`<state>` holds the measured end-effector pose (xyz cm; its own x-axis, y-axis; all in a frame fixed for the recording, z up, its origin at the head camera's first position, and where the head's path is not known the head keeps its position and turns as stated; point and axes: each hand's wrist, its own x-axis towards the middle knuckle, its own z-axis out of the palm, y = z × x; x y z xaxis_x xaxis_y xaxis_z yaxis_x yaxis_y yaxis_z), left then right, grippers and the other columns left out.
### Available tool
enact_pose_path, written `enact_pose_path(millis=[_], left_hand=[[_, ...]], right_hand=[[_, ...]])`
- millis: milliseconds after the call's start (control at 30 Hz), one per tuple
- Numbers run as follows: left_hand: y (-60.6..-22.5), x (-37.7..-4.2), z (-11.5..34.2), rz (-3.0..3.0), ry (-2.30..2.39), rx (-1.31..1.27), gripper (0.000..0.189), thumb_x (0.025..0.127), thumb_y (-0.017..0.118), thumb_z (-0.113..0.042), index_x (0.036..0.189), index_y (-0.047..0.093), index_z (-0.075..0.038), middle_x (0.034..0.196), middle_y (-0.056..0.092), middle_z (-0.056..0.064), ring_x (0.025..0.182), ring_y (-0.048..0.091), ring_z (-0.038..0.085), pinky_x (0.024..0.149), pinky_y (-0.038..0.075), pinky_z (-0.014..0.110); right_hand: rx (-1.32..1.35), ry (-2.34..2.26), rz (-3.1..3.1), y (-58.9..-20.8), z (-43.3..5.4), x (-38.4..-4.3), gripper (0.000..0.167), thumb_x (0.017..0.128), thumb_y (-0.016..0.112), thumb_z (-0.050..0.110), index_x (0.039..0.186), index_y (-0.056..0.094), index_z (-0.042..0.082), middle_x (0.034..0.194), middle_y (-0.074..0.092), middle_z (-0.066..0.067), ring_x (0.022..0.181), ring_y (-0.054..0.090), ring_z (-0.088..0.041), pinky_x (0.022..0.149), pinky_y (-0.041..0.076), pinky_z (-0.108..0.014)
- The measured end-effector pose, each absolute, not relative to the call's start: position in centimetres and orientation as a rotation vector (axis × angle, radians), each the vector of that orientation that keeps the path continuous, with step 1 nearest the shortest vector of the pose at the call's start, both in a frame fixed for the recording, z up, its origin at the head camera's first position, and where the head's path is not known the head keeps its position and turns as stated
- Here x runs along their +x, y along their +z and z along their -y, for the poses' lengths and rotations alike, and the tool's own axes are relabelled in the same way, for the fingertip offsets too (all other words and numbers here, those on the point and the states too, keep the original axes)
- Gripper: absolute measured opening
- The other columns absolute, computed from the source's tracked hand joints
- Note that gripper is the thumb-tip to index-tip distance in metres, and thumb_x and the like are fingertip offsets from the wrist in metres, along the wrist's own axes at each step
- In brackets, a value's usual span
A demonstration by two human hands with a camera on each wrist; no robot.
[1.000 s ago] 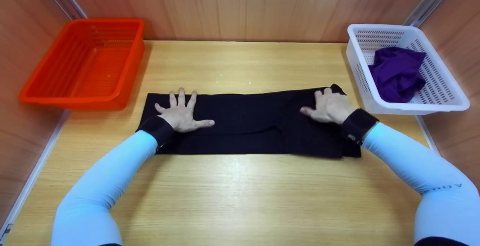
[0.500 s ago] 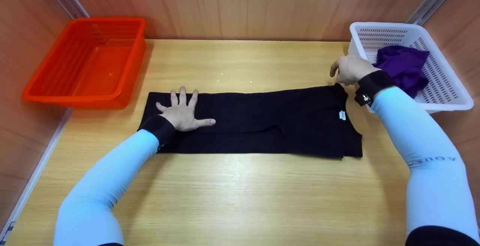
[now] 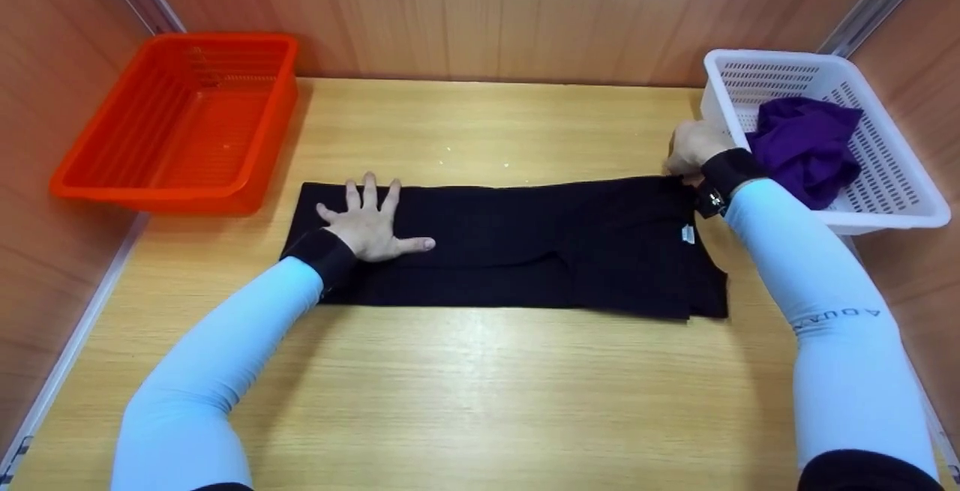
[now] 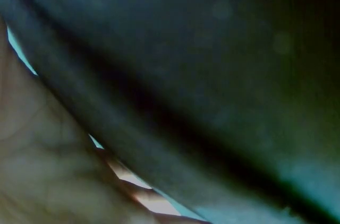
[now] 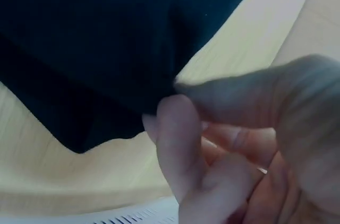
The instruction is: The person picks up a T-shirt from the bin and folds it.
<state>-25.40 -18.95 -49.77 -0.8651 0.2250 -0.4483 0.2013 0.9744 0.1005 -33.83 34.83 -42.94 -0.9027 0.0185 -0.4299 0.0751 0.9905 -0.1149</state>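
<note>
A black garment [image 3: 487,229], folded into a long strip with a small white label [image 3: 688,234] near its right end, lies across the table. On its left part my left hand [image 3: 367,232] rests flat, fingers spread. At the far right corner my right hand [image 3: 696,148] pinches the garment's edge between thumb and finger; the right wrist view shows this pinch closely, the fingers [image 5: 178,134] on the dark cloth [image 5: 106,49]. Dark cloth [image 4: 186,75] and part of the left palm [image 4: 48,144] fill the left wrist view, too blurred for detail.
An orange basket [image 3: 259,139] stands at the back left. At the back right, close beside my right hand, is a white basket [image 3: 892,154] with a crumpled purple cloth [image 3: 806,150] in it. Wooden panels [image 3: 495,19] enclose the back and sides of the table [image 3: 480,393].
My right hand has left its place on top of the garment's right end, uncovering the label, and now pinches the far right corner. The left hand stays in place.
</note>
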Motion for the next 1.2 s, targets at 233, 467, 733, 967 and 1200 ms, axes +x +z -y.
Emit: enact_pose_path(millis=[233,467,733,967,1200], left_hand=[[-49.9,-25.5,19.1,-2.638,0.066,0.293,0.140,0.086,0.042,-0.107,0.181,-0.013,-0.021,0.185,-0.023,0.031,0.171,-0.013,0.063,0.114,0.011,0.104],[-49.8,-25.5,18.8,-2.639,0.074,0.298,0.141,0.085,0.041,-0.108,0.181,-0.014,-0.021,0.184,-0.023,0.031,0.171,-0.014,0.063,0.114,0.011,0.104],[-49.6,-25.4,18.8,-2.646,0.054,0.307,0.140,0.086,0.041,-0.107,0.180,-0.015,-0.020,0.185,-0.022,0.031,0.172,-0.012,0.062,0.114,0.012,0.103],[-49.6,-25.7,18.8,-2.651,0.064,0.304,0.141,0.086,0.041,-0.107,0.180,-0.015,-0.020,0.184,-0.023,0.032,0.172,-0.012,0.062,0.114,0.010,0.104],[-50.1,-25.6,18.7,-2.647,0.114,0.246,0.140,0.086,0.042,-0.106,0.180,-0.017,-0.020,0.183,-0.025,0.033,0.172,-0.014,0.061,0.115,0.009,0.104]], right_hand=[[0.062,0.073,-2.771,-42.6,-33.6,-32.8,0.030,0.086,0.061,0.007,0.106,0.072,-0.013,0.115,0.071,-0.040,0.091,0.077,-0.045,0.077,0.068,-0.054],[-0.038,0.226,-3.043,-43.8,-31.4,-31.2,0.027,0.087,0.057,-0.001,0.102,0.077,-0.013,0.113,0.075,-0.043,0.107,0.075,-0.058,0.085,0.065,-0.072],[-0.158,-0.007,-2.918,-43.3,-27.8,-26.5,0.047,0.101,0.070,0.047,0.089,0.073,0.002,0.096,0.078,-0.024,0.092,0.076,-0.044,0.080,0.063,-0.061],[-0.149,0.054,-2.875,-45.3,-24.8,-23.0,0.085,0.099,0.058,0.084,0.096,0.080,0.002,0.111,0.080,-0.030,0.098,0.079,-0.046,0.081,0.066,-0.061],[-0.159,0.091,-2.926,-47.3,-23.4,-22.6,0.097,0.103,0.050,0.080,0.107,0.080,-0.011,0.123,0.076,-0.042,0.109,0.079,-0.053,0.089,0.067,-0.063]])
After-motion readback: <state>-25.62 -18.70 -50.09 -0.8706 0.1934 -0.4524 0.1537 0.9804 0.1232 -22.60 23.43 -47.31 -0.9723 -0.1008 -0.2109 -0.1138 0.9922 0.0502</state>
